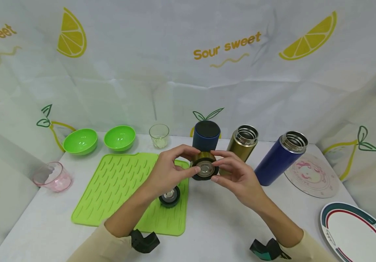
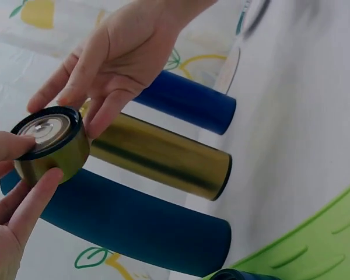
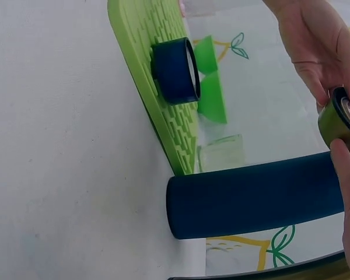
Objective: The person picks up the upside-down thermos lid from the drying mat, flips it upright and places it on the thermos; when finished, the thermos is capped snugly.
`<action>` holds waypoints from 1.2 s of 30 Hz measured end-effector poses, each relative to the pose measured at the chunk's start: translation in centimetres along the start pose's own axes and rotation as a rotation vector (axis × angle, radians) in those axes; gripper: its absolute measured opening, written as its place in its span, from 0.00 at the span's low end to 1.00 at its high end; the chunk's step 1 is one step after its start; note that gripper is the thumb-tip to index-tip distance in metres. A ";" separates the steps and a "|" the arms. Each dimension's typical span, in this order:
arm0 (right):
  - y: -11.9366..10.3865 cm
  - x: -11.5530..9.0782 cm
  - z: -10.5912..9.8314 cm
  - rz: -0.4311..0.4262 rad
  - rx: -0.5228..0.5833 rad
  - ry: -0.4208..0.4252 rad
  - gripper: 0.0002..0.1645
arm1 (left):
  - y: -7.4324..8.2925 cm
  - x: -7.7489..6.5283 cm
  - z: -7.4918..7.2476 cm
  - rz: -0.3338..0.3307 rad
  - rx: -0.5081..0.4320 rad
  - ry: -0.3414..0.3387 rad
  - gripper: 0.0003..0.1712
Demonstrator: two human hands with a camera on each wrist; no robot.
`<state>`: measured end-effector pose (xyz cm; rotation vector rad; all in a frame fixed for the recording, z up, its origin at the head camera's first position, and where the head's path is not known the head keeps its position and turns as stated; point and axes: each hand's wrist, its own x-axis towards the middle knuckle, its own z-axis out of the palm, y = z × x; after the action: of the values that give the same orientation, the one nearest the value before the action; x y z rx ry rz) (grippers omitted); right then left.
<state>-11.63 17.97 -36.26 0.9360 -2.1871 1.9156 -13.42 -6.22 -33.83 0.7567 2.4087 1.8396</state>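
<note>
Both hands hold a gold bottle lid, its dark rim and pale round inner face turned up. My left hand grips its left side, the thumb lying over the inner face. From the other side, the fingertips and thumb of my right hand pinch the rim. Close behind the lid stands a dark teal-blue bottle with a dark top. An uncapped gold bottle and an uncapped blue bottle stand to its right. A dark blue lid lies on the green mat, inner side up, below my left wrist.
Two green bowls and a clear glass line the back of the table. A pink glass stands at the left edge. On the right lie a pink round mat and a white plate with a coloured rim.
</note>
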 end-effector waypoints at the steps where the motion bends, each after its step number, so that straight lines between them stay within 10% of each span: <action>1: -0.1 0.0 0.0 0.005 -0.002 0.001 0.21 | 0.0 0.0 0.0 0.009 -0.007 0.006 0.20; 14: -0.2 0.3 -0.2 0.058 0.131 -0.052 0.27 | 0.3 -0.2 0.7 0.230 0.019 0.038 0.21; 26: -0.1 0.1 0.0 -0.060 0.016 0.000 0.28 | 0.4 -0.1 0.4 0.003 0.018 0.041 0.23; 36: -0.1 0.1 0.1 -0.048 0.071 -0.003 0.30 | 0.2 -0.1 0.1 0.057 -0.078 -0.002 0.27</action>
<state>-11.60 17.81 -36.14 0.9930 -2.0912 1.9829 -13.17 -6.12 -33.67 0.8288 2.3223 1.9389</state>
